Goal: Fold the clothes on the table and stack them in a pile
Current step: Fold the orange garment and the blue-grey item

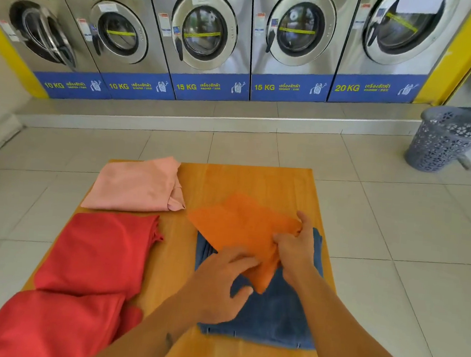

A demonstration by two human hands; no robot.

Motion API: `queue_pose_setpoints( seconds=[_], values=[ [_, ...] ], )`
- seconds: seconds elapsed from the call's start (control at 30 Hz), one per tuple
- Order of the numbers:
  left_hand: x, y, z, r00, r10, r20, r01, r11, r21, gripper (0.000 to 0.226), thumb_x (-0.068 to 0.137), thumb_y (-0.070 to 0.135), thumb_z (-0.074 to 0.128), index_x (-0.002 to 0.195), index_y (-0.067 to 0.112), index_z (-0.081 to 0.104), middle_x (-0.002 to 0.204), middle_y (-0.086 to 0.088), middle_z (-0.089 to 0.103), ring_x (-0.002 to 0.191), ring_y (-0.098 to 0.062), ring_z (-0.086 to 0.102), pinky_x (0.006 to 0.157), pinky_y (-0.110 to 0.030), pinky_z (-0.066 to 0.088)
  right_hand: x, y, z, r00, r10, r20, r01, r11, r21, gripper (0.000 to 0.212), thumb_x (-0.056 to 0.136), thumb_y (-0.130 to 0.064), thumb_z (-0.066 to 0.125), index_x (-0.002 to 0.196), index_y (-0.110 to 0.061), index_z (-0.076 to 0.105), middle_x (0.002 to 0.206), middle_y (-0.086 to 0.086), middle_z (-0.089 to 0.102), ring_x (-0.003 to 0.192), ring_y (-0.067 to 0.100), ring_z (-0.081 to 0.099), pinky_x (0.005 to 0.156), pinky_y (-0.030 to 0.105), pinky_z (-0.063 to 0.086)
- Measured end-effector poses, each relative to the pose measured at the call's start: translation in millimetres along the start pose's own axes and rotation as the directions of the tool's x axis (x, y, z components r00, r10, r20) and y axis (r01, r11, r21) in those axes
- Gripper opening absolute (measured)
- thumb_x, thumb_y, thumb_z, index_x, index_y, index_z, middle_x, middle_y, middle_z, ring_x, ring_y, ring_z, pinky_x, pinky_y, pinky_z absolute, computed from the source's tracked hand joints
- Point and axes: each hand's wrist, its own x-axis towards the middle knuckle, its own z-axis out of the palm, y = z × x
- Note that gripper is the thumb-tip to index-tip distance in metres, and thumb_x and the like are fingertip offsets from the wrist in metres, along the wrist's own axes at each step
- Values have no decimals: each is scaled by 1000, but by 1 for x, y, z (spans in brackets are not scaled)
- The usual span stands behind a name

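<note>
Two hands: both on orange cloth (241, 227) atop folded blue towel (279, 310).
Right hand (296, 249): fingers pinching its right corner.
Left hand (219, 279): fingers flat, pressing near edge.
Long axis: runs left, away from right hand.

Hidden and cut off

The red garment (83, 273) runs off the lower left of the frame; the orange cloth (241, 230) covers the blue garment's (273, 318) upper part.

- I see a wooden table (257, 180) on the tiled floor.
- A pink cloth (137, 185) lies at its far left.
- A red cloth (94, 254) lies nearer.
- A blue cloth (273, 315) lies right.
</note>
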Motion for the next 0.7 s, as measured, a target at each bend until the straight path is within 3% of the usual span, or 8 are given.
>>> queue_pose_setpoints(
  seconds=[0.1, 0.17, 0.2, 0.3, 0.4, 0.53, 0.6, 0.7],
  values=[
    [1, -7, -12, 975, -112, -193, 58, 962, -265, 42, 89, 23, 53, 131, 29, 58, 120, 20, 52, 107, -3, 53, 93, -20, 42, -5, -6, -28, 994, -111, 15, 112, 992, -59, 74, 83, 8, 53, 140, -38, 41, 108, 4, 59, 70, 17, 58, 50, 27, 48],
    [16, -14, -21, 909, -240, -341, 124, 937, -328, 43, 86, 16, 51, 128, 28, 60, 116, 16, 54, 102, -6, 56, 89, -23, 45, -8, -14, -53, 983, -140, 117, 157, 975, -156, 77, 83, 9, 54, 137, -44, 45, 114, 0, 55, 84, 18, 62, 61, 29, 51],
    [26, -15, -25, 893, -285, -348, 165, 927, -336, 45, 87, 16, 51, 129, 29, 58, 118, 15, 53, 104, -5, 55, 89, -23, 45, -10, -15, -66, 976, -123, 181, 164, 959, -230, 78, 84, 10, 54, 136, -47, 44, 116, -3, 53, 92, 18, 62, 67, 31, 54],
    [53, -13, -26, 918, -371, -143, 319, 902, -291, 51, 92, 25, 51, 142, 32, 43, 138, 12, 39, 122, -8, 45, 94, -27, 41, -17, -1, -102, 970, -33, 239, 122, 923, -365, 80, 83, 9, 52, 131, -54, 46, 123, -3, 53, 105, 23, 61, 85, 47, 57],
    [71, -11, -14, 883, -448, 144, 470, 846, -251, 58, 95, 34, 46, 151, 32, 29, 150, 3, 27, 127, -15, 40, 91, -30, 41, -26, 20, -121, 993, -73, 89, 98, 944, -316, 63, 86, 2, 53, 118, -52, 56, 123, -4, 57, 108, 22, 59, 90, 51, 54],
    [74, 2, 10, 874, -455, 171, 472, 878, -74, 64, 93, 29, 44, 153, 36, 21, 143, -4, 33, 136, -35, 27, 96, -36, 36, -38, 41, -123, 994, -104, 24, 106, 980, -169, 41, 90, -12, 62, 112, -46, 63, 125, -13, 60, 114, 16, 58, 96, 48, 51],
    [71, 4, 14, 865, -479, 153, 494, 865, -84, 66, 93, 27, 45, 152, 40, 20, 143, -5, 31, 126, -33, 40, 92, -34, 41, -43, 44, -121, 989, -129, 73, 142, 969, -202, 45, 88, -11, 65, 116, -46, 62, 128, -17, 56, 116, 12, 55, 95, 44, 50],
    [67, 5, 9, 831, -510, 221, 553, 798, -238, 73, 90, 24, 56, 152, 43, 22, 140, -4, 35, 87, -19, 65, 65, -27, 52, -42, 42, -117, 984, -135, 116, 166, 932, -323, 55, 83, -8, 67, 121, -47, 59, 132, -15, 50, 117, 13, 52, 95, 42, 50]
  ],
)
